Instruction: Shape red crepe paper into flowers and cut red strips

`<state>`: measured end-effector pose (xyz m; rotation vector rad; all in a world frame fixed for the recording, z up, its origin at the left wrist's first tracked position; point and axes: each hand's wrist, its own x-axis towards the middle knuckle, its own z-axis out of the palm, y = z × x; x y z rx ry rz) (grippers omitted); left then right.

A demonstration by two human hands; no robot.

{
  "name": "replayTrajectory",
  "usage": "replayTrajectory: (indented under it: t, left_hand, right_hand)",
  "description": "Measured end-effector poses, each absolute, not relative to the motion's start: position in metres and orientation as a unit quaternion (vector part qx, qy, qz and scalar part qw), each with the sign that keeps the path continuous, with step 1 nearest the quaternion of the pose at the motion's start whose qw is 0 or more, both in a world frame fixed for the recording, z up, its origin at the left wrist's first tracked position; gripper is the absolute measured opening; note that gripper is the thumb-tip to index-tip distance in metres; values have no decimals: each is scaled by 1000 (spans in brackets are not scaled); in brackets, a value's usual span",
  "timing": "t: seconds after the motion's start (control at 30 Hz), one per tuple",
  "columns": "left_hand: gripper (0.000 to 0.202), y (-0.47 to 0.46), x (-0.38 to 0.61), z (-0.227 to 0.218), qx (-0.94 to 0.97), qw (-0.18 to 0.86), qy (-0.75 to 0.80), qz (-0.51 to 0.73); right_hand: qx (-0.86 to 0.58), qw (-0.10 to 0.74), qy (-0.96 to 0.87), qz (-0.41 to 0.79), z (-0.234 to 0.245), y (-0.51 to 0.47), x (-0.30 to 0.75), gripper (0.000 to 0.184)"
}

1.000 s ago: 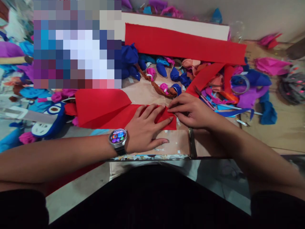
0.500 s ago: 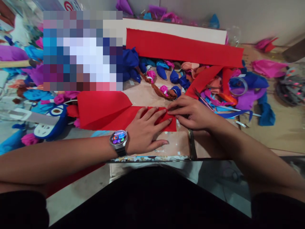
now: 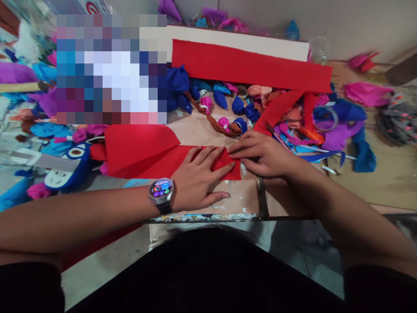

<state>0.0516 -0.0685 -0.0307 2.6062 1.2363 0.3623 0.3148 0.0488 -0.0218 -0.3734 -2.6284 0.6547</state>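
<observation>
A red fabric strip (image 3: 146, 163) lies along the table's front part, with a loose fold at its left end. My left hand (image 3: 195, 182) rests flat on it, fingers spread, thumb on the bare board; a black smartwatch (image 3: 161, 190) is on that wrist. At the strip's right end my right hand (image 3: 264, 154) has its fingertips and thumb pinched together on the edge. Whatever lies beneath those fingertips is hidden. Just beyond the hands is a brown twisted fabric braid (image 3: 215, 125) with pink and blue knots.
Another wide red fabric strip (image 3: 250, 65) lies at the back against a white board (image 3: 241, 37). Fabric scraps, a tape roll (image 3: 325, 118) and scissors (image 3: 276, 137) crowd the right. To the left are a blue-and-white power strip (image 3: 70, 169) and more scraps. A blurred patch hides the upper left.
Both hands stay almost where they were on the red fabric strip. The view has shifted very slightly.
</observation>
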Motion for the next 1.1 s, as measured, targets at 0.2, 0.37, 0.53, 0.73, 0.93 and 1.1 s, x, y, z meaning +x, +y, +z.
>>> replayTrajectory:
  t: [0.2,0.37,0.53,0.73,0.93,1.1]
  left_hand:
    - [76,-68,51,-31,892,116,421,117]
    - [74,-69,52,-29,889,119,426,114]
    - [74,-69,52,-29,890,118,425,116]
    - [75,-68,52,-29,891,119,425,112]
    - [75,-68,51,-30,891,122,422,116]
    - [75,-69,51,-31,889,124,423,123]
  right_hand:
    - [-120,207,-942,233,-23,51,316,42]
    - [-121,210,-941,238,-23,51,315,41]
    - [-122,214,-939,239,-24,50,314,38]
    - [-124,208,-941,237,-22,50,314,38]
    - [-125,205,-940,241,-24,51,316,40]
    - [-126,206,-940,243,-24,52,316,39]
